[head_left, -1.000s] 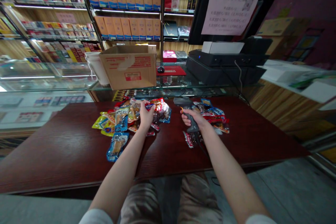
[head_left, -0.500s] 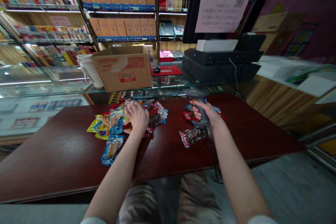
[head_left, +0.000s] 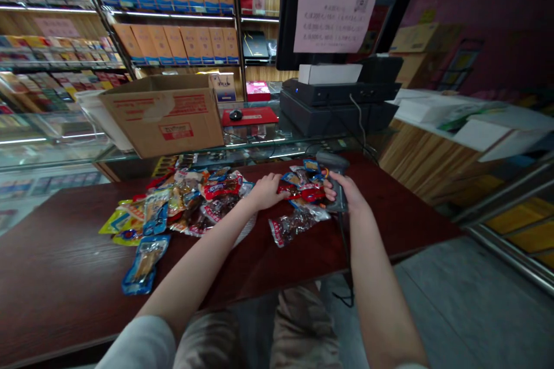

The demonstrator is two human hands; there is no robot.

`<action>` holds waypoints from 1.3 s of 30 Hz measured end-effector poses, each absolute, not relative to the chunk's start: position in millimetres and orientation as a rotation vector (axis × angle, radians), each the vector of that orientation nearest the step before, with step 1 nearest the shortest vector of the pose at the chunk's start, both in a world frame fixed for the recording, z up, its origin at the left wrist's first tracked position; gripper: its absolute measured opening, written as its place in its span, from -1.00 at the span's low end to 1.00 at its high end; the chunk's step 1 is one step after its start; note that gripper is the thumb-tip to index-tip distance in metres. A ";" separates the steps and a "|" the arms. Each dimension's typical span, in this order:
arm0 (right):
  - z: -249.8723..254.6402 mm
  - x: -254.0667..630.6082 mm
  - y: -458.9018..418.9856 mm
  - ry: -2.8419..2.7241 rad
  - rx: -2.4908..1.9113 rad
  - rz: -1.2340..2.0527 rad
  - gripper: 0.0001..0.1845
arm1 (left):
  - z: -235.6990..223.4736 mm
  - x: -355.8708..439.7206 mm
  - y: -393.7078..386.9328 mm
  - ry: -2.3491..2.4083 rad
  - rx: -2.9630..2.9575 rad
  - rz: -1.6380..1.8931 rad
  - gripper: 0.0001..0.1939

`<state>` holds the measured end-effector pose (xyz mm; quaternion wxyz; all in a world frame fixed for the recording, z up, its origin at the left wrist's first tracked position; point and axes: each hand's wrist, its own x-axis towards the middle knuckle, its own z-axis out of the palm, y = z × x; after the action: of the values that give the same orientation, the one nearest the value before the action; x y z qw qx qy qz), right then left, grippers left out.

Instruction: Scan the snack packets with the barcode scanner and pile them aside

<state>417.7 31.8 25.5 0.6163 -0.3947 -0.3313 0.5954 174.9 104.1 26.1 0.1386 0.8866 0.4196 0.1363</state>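
Note:
My right hand is wrapped round a dark handheld barcode scanner, its head pointing away from me and its cable hanging below. My left hand reaches across to the smaller pile of snack packets, with its fingers closed at the edge of a red snack packet. Nearest to me in that pile lies a clear packet with dark contents. To the left is a larger heap of shiny snack packets, with a blue-edged packet lying apart in front of it.
The packets lie on a dark red wooden table. Behind it, a glass counter bears an open cardboard box, a black mouse on a red mat, and a cash register with a monitor. Stocked shelves stand at the back.
My left hand has moved right from the larger heap to the smaller pile, where a red packet now shows at its fingers. My right hand keeps the scanner. The view has turned right.

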 end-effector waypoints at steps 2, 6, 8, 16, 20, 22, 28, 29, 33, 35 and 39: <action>23.7 417.9 31.3 -0.766 -0.894 1.376 -0.60 | 18.3 191.3 114.2 1.218 2.512 0.262 -0.42; 22.1 415.7 31.2 -0.771 -0.894 1.400 -0.62 | 6.4 204.0 125.1 1.308 2.501 0.154 -0.47; 22.5 413.3 31.5 -0.772 -0.894 1.421 -0.64 | 5.1 203.3 126.5 1.308 2.456 0.184 -0.50; 21.0 399.9 33.1 -0.799 -0.874 1.475 -0.61 | 23.4 159.4 118.9 1.401 2.184 0.428 -0.47; 20.7 385.7 33.3 -0.865 -0.877 1.528 -0.62 | 35.9 123.2 103.5 1.183 2.148 0.774 -0.43; 22.7 374.3 33.3 -0.904 -0.899 1.576 -0.62 | 40.0 108.8 95.8 1.118 2.124 0.952 -0.44; 35.8 328.8 38.2 -1.038 -0.931 1.637 -0.59 | 29.9 81.7 93.8 1.202 2.082 1.311 -0.64; 38.5 321.0 40.1 -1.049 -0.921 1.649 -0.58 | 25.5 78.5 96.1 1.211 2.070 1.350 -0.66; 45.6 292.5 49.5 -1.085 -0.858 1.711 -0.60 | 9.7 68.7 106.4 1.238 2.005 1.475 -0.56; 44.8 281.3 53.8 -1.099 -0.822 1.756 -0.62 | 5.6 64.5 110.8 1.240 2.000 1.485 -0.48; 33.2 269.8 57.6 -1.073 -0.829 1.822 -0.60 | 3.8 56.0 115.4 1.268 2.005 1.489 -0.42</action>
<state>269.8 57.6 33.2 0.4217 -0.3309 -0.4283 0.7274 56.0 115.4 3.8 0.1693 0.7056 0.4460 0.5240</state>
